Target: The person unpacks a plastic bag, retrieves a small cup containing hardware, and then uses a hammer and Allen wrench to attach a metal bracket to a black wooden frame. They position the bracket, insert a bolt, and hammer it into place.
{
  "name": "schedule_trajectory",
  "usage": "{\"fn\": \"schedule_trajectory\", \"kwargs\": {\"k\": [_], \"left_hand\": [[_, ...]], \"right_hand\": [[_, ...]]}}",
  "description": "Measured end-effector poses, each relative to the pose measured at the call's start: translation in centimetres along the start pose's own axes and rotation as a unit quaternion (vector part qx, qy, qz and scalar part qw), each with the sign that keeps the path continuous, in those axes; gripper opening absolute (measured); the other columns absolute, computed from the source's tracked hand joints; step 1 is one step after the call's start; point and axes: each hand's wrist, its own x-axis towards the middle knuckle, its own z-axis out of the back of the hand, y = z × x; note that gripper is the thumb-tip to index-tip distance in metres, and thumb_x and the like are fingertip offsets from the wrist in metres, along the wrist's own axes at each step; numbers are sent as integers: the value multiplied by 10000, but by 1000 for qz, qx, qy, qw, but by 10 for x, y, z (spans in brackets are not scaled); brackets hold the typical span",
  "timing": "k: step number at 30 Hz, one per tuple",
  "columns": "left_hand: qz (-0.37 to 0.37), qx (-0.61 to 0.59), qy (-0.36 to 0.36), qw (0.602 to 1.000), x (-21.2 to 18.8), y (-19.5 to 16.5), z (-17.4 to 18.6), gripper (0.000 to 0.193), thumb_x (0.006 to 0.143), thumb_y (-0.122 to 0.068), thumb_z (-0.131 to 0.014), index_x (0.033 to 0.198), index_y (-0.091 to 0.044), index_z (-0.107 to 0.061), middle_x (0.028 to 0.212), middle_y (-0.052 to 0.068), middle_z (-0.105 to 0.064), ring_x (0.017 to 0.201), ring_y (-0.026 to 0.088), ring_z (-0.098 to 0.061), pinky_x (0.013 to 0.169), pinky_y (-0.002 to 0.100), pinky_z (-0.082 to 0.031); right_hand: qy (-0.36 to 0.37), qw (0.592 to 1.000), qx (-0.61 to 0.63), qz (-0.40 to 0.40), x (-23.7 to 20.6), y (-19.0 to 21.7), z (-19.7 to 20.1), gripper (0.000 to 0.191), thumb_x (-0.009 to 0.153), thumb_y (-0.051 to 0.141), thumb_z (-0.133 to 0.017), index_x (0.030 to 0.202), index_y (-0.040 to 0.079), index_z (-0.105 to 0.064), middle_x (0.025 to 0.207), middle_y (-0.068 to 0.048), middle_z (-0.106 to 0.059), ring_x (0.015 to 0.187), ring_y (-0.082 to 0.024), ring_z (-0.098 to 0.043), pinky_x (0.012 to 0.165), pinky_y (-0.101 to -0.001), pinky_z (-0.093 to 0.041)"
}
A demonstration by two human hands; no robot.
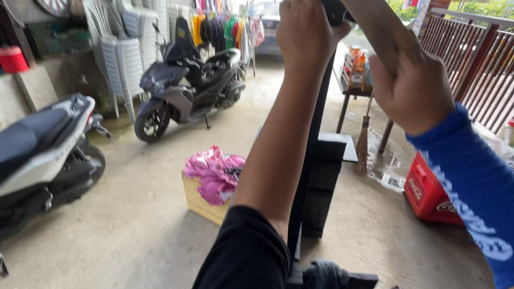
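We are gripping a brown wooden handle [369, 9] with our right hand [412, 91], upper right of frame. Our left hand [305, 28] is pressing closed against the black post [316, 176] at top centre. Scooters are standing left.

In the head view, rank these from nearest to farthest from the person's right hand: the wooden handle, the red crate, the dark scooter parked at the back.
1. wooden handle: gripped in the right hand.
2. red crate: on the floor, below the hand.
3. dark scooter: parked far back, to the left.
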Motion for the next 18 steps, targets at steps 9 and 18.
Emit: {"fn": "schedule_trajectory", "kwargs": {"k": [9,18], "left_hand": [[0,-20,-21,1000,-6,-3,2,804,471,-435,-989,992,-33,-528,985,137,-656,979,317,-646,722,402,-591],[4,-10,-4,1000,0,-7,8,773,501,-414,-994,998,-45,-529,1015,116,-651,1006,307,-641,741,399,-581]], "right_hand": [[103,979,-1,-178,-8,-20,-17,402,1142,187,-580,1497,28,-480,948,-233,-726,862,-346,-750,698,-429,-608],[84,984,-20,-155,-5,-10,-5,359,1093,145,-626,1377,-49,-522,845,-284,-698,701,-378,-715,606,-459,-579]]}}
